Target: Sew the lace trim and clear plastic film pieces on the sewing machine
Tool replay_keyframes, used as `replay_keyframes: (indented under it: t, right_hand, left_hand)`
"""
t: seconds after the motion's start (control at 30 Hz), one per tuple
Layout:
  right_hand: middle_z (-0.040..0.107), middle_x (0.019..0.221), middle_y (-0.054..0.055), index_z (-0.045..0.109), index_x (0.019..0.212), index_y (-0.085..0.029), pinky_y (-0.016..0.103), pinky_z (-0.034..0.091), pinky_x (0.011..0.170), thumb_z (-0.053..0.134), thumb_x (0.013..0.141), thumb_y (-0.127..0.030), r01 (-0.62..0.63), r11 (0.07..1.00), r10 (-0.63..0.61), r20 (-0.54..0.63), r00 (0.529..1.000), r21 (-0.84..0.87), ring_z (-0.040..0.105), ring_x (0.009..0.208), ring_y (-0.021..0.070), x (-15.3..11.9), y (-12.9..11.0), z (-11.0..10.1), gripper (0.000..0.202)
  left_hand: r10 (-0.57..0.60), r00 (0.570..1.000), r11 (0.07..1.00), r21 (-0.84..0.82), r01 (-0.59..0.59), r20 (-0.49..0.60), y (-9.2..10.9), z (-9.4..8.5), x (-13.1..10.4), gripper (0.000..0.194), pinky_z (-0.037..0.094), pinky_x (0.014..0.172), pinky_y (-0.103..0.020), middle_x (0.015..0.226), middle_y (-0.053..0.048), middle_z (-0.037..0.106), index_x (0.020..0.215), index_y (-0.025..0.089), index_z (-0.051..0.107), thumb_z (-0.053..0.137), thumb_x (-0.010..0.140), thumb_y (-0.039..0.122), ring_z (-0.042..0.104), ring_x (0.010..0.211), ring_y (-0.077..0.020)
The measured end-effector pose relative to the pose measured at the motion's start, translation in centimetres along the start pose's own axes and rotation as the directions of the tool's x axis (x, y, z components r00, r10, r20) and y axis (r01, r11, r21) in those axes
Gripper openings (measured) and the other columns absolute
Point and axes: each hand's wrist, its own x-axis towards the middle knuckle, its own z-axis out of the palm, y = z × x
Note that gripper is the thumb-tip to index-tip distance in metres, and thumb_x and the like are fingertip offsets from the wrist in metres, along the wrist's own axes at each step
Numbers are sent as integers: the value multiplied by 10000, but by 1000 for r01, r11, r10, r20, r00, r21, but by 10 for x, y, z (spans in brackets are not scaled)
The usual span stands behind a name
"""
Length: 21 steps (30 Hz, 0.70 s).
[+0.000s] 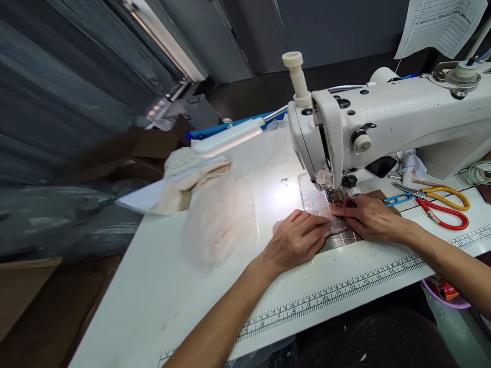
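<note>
A small piece of sheer whitish fabric [315, 201] with pink marks lies at the needle area of a white sewing machine [399, 112]. My left hand [297, 239] rests on the table at its left side, fingers closed together and curled onto the fabric's edge. From the right, my right hand [368, 217] pinches the fabric's near edge close to the presser foot [335, 196]. Both hands' fingertips nearly meet there and partly hide the material. Beneath them is a brownish plate [341, 240] with a shiny surface.
Red- and yellow-handled scissors [431, 197] and blue thread snips [398, 199] lie right of my right hand. A pale, sheer fabric heap [222, 225] sits left, near folded cloth [184, 186] and a lit lamp [228, 137]. A printed ruler [326, 299] runs along the front edge.
</note>
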Motion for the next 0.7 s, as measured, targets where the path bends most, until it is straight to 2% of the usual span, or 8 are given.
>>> replay_keyframes:
  t: [0.17,0.3,0.57,0.7]
  right_hand:
    - [596,1042,125,653,1213,-202,351,539,723,505,900,-156,8,997,-12,-43,999,-74,568,933,233,-1,-3,4,349]
    - [601,1039,137,652,1210,-175,373,547,745,510,882,-133,21,995,-27,-63,998,-93,571,947,247,-2,-4,6,360]
    - [608,1065,119,631,1253,-191,389,555,857,419,954,-190,-23,998,29,-99,995,61,600,960,215,-6,-3,4,366]
    - [605,1061,116,643,1242,-194,394,559,857,431,938,-176,1,999,5,-108,994,54,593,969,218,-8,-3,4,371]
  left_hand:
    - [20,1000,1000,-2,-20,0,0,0,1,91,488,617,-303,919,-55,716,967,141,608,536,922,109,632,736,-152]
    - [17,1000,1000,-7,-17,3,0,0,1,91,491,612,-302,919,-55,714,963,141,611,535,922,112,628,738,-155]
    - [9,1000,1000,-9,-9,-3,1,0,2,78,491,592,-303,940,-71,703,942,142,612,540,924,118,609,723,-151]
    - [6,1000,1000,13,-6,2,1,-1,1,84,499,604,-321,974,-86,695,950,151,611,531,931,131,613,733,-155]
